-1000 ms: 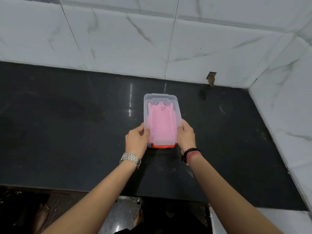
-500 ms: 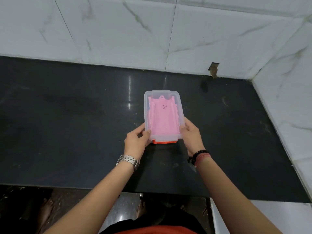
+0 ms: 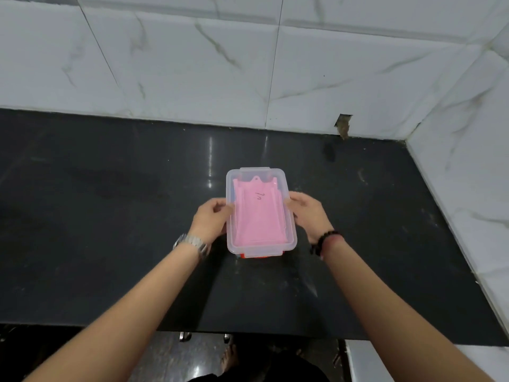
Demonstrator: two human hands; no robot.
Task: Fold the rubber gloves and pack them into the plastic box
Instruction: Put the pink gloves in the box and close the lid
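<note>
Only unreadable black scrawl on plastic box [image 3: 260,245] lid.

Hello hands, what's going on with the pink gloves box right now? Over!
Left hand and right hand each hold a long side of the plastic box. Lid on, pink gloves packed inside. Box on the black counter, nothing in the way.
</note>
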